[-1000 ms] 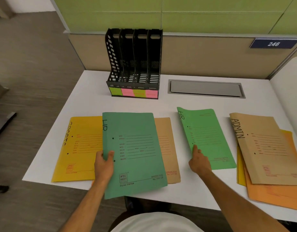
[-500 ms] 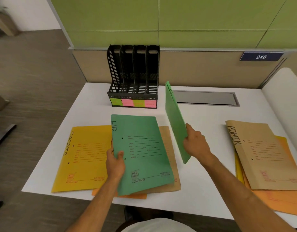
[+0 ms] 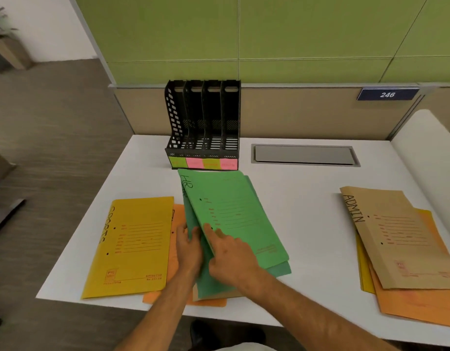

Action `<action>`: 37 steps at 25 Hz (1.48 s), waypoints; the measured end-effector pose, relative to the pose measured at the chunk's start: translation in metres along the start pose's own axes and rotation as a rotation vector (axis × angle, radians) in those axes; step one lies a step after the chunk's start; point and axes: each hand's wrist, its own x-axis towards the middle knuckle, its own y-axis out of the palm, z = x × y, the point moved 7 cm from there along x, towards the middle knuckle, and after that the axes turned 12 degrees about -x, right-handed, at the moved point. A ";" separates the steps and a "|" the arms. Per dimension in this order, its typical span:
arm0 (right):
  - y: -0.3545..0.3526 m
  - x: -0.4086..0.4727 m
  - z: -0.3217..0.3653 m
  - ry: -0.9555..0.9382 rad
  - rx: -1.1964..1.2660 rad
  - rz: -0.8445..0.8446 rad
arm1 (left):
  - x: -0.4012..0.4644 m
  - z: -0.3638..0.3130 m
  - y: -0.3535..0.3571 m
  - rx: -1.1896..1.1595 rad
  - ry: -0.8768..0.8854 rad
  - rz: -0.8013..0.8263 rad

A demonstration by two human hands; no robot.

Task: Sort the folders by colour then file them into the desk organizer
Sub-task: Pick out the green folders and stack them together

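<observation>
Two green folders overlap at the desk's middle. The lighter green folder (image 3: 234, 209), marked HR, lies on top of the darker green folder (image 3: 211, 282). My left hand (image 3: 189, 247) grips the darker folder's left edge. My right hand (image 3: 231, 257) holds the lighter folder at its left edge, with fingers lying on its face. The black desk organizer (image 3: 203, 122) stands just behind them; it has several empty slots with green and pink labels along its base.
A yellow SPORTS folder (image 3: 132, 244) lies at the left, with an orange folder (image 3: 178, 249) partly under the green ones. At the right a brown ADMIN folder (image 3: 396, 236) tops orange (image 3: 421, 307) and yellow folders. A grey cable lid (image 3: 305, 154) sits in the white desk (image 3: 307, 198).
My right hand lifted the lighter green folder from the desk, swung it left and laid it on the darker one held by my left hand. Both folders moved towards the organizer.
</observation>
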 end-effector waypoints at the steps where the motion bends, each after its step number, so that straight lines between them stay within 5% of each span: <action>1: 0.007 0.000 0.002 -0.006 -0.006 0.012 | -0.002 -0.002 0.001 -0.036 -0.003 0.002; 6: 0.012 0.010 -0.032 0.040 0.182 -0.139 | -0.003 -0.007 -0.007 -0.131 -0.038 -0.003; 9: 0.001 0.013 -0.116 0.395 0.251 -0.325 | -0.003 -0.010 -0.016 -0.108 -0.054 0.003; 13: 0.034 0.000 -0.196 0.709 0.744 -0.087 | -0.003 -0.014 -0.017 -0.089 -0.062 0.043; 16: 0.059 -0.002 -0.197 0.637 1.069 0.049 | -0.002 -0.011 -0.018 -0.028 -0.044 0.047; 21: 0.068 -0.001 -0.190 0.597 1.268 -0.007 | 0.001 -0.015 -0.019 -0.024 -0.032 0.099; 28: 0.081 0.004 -0.184 0.584 1.316 0.017 | 0.007 -0.021 -0.029 0.042 -0.110 0.109; 33: 0.091 0.011 -0.156 0.362 1.502 0.148 | 0.026 -0.023 -0.049 0.069 -0.153 0.133; 37: 0.086 0.022 -0.143 0.394 1.520 0.064 | 0.050 -0.031 -0.076 0.172 -0.141 0.159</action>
